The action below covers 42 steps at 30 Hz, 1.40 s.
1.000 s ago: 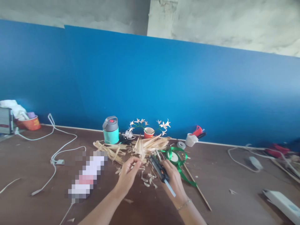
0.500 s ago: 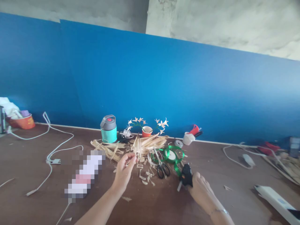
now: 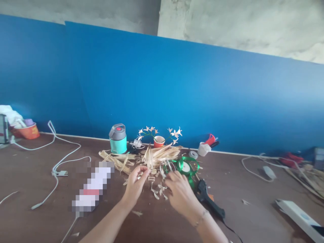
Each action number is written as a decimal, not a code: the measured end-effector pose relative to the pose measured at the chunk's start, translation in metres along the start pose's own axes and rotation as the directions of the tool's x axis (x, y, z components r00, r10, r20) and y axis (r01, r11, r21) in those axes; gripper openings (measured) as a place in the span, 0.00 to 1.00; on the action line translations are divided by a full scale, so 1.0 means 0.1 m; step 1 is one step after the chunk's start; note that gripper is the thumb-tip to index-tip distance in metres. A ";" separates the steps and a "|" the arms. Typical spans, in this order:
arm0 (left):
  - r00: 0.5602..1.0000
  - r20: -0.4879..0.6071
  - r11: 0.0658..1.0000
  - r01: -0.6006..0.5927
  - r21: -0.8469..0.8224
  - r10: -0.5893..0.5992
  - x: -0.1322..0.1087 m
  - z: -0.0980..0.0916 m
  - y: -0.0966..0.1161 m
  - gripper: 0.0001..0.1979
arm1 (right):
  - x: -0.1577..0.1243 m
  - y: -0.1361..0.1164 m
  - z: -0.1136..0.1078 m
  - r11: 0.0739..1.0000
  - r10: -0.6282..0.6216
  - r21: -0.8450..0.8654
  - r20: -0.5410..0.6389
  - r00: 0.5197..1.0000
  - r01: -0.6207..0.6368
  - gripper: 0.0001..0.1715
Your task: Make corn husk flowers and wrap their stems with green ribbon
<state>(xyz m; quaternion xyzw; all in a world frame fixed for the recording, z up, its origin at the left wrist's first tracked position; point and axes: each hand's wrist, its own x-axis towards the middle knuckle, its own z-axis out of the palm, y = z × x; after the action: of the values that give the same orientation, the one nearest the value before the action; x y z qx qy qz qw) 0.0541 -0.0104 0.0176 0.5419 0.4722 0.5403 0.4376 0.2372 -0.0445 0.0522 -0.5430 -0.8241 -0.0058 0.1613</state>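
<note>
My left hand (image 3: 136,184) is raised over the brown table, thumb and fingertips pinched together; whatever they hold is too small to make out. To its right, my right hand (image 3: 181,190) hangs palm down with its fingers apart and bent, close to some cut pale husk petals (image 3: 160,189). It covers most of the scissors. Beside that wrist a black glue gun (image 3: 209,199) lies on the table, cord trailing toward me. Behind both hands is a heap of dried corn husks (image 3: 162,155). Green ribbon (image 3: 194,165) curls around its white spool (image 3: 185,167).
At the back stand a turquoise flask (image 3: 118,143) and an orange paper cup (image 3: 159,141) with husk flowers on green stems. A tape roll (image 3: 193,155) and a white cup (image 3: 204,149) are right of them. White cables (image 3: 57,168) lie at left, a white box (image 3: 298,216) at right.
My right hand has let go of the glue gun, which now lies on the table, and has moved left over the scissors. My left hand keeps its pinch, almost unmoved.
</note>
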 end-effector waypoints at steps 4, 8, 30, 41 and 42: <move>1.000 -0.002 1.000 -0.013 0.008 0.013 0.02 -0.01 -0.01 0.13 | 0.14 -0.13 0.19 0.977 -0.193 0.104 0.043 0.980 0.188 0.12; 1.000 -0.008 1.000 -0.017 0.000 0.017 0.02 0.00 -0.04 0.14 | 0.15 -0.07 0.30 0.975 -0.181 0.146 0.073 0.981 0.169 0.15; 0.990 -0.096 0.960 -0.075 0.269 0.104 -0.04 0.02 0.06 0.09 | 0.38 -0.25 -0.02 0.968 0.022 0.231 -0.453 0.891 0.094 0.05; 0.999 -0.031 0.981 -0.004 0.192 0.010 -0.03 0.02 0.05 0.12 | 0.37 -0.21 0.08 0.959 0.026 0.263 -0.451 0.892 0.105 0.05; 1.000 -0.026 0.983 0.004 0.186 0.001 -0.03 0.03 0.05 0.13 | 0.37 -0.22 0.08 0.960 0.022 0.259 -0.453 0.891 0.108 0.05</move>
<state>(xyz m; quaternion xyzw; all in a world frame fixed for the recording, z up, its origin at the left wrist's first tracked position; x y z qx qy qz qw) 0.0571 -0.0143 0.0223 0.5729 0.5266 0.5006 0.3792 0.2024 -0.0185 0.0585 -0.4804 -0.7684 -0.0198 0.4223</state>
